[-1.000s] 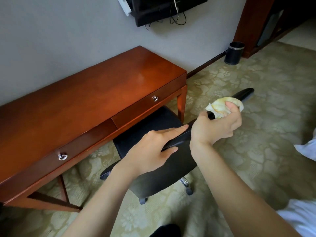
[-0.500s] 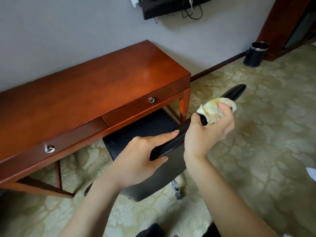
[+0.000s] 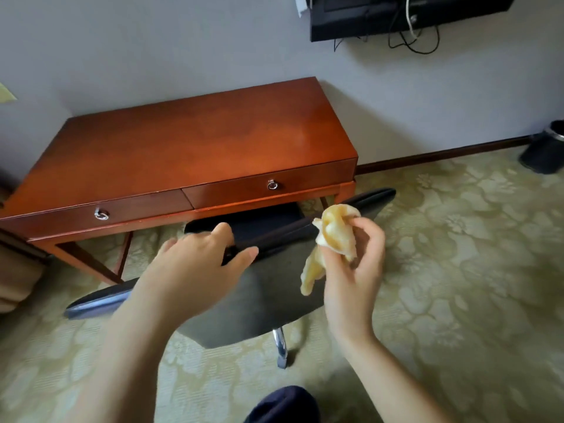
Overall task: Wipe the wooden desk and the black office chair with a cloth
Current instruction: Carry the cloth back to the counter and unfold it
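The wooden desk point(image 3: 198, 141) stands against the grey wall, with two drawers along its front. The black office chair point(image 3: 259, 300) is tucked partly under it, its backrest towards me. My left hand point(image 3: 195, 264) grips the top edge of the backrest, fingers over the far side and thumb on the near side. My right hand point(image 3: 355, 264) holds a crumpled yellow-white cloth point(image 3: 332, 239) just above the backrest's right part, with a loose end hanging down over the chair back.
A black waste bin point(image 3: 546, 148) stands on the patterned carpet by the wall at the far right. A dark screen point(image 3: 381, 13) with dangling cables hangs on the wall above. The chair's chrome leg point(image 3: 280, 343) and a castor show below the backrest.
The view has swung left and squared up to the desk. My right hand has lifted the cloth off the backrest's top edge and turned palm-up; my left hand keeps its hold on the backrest.
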Available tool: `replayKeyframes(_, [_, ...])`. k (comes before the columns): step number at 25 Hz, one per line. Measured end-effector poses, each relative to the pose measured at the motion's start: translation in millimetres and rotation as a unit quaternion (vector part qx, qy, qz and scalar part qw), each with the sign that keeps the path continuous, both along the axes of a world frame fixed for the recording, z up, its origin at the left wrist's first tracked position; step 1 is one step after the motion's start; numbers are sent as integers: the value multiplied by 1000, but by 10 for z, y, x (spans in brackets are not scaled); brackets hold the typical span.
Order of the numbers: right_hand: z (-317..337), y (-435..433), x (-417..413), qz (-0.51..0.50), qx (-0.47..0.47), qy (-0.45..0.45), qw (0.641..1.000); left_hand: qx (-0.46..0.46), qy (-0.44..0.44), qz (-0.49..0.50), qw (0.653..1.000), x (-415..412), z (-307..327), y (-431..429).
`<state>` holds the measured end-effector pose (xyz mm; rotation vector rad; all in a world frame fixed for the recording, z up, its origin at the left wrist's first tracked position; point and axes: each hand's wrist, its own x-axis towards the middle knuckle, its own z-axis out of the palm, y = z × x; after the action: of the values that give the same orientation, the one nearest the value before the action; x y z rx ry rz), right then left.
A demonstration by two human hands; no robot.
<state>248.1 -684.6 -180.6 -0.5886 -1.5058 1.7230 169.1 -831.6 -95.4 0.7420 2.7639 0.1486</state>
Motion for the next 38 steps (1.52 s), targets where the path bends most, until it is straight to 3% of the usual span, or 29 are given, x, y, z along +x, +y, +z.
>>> replayKeyframes(3, [23, 807, 126, 24, 19, -15, 999, 55, 138, -50, 988, 98, -48, 764])
replayKeyframes(6, [24, 1860, 158, 15, 38, -59, 997, 164, 134, -157, 965, 204, -220, 1915])
replayKeyframes(9, [25, 2865, 171, -11, 9, -72, 997, 300, 8, -221, 928, 164, -411, 3196])
replayKeyframes(12, [120, 3940, 211, -47, -24, -105, 993, 391, -176, -194, 882, 26, -409, 4476])
replayKeyframes(17, [390, 5401, 496, -93, -85, -153, 980, 390, -305, -254, 831, 18, -393, 6170])
replayKeyframes(20, [255, 6106, 706, -159, -70, -201, 964, 329, -319, -311, 832, 105, -543, 7020])
replayKeyframes(26, [-76, 7810, 910, -252, 16, -287, 924, 266, -345, -275, 857, 72, -850, 8909])
replayKeyframes(31, [100, 9636, 862, -301, 99, -313, 895, 262, -412, -291, 823, 306, -688, 10529])
replayKeyframes(34, [219, 10473, 741, -266, 127, -342, 892, 299, -412, -282, 813, 313, -623, 11378])
replayKeyframes(38, [318, 11788, 737, -168, 80, -336, 923, 299, -429, -299, 798, -70, -742, 12748])
